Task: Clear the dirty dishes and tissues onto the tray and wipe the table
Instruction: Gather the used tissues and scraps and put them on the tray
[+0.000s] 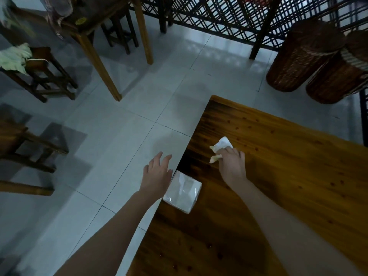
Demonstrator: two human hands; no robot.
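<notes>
My right hand (233,166) presses a crumpled white tissue (222,146) onto the brown wooden table (288,176), near its left edge. A white pack of tissues (182,193) in clear wrap lies at the table's left edge, just below my left hand. My left hand (159,172) hovers over the floor beside that edge, fingers spread and holding nothing. No dishes or tray are in view.
Grey tiled floor (119,136) lies left of the table. Dark wooden stools (39,72) and another table's legs (99,62) stand at the far left. Two wicker baskets (310,62) and a black lattice screen (239,18) stand beyond the table's far edge.
</notes>
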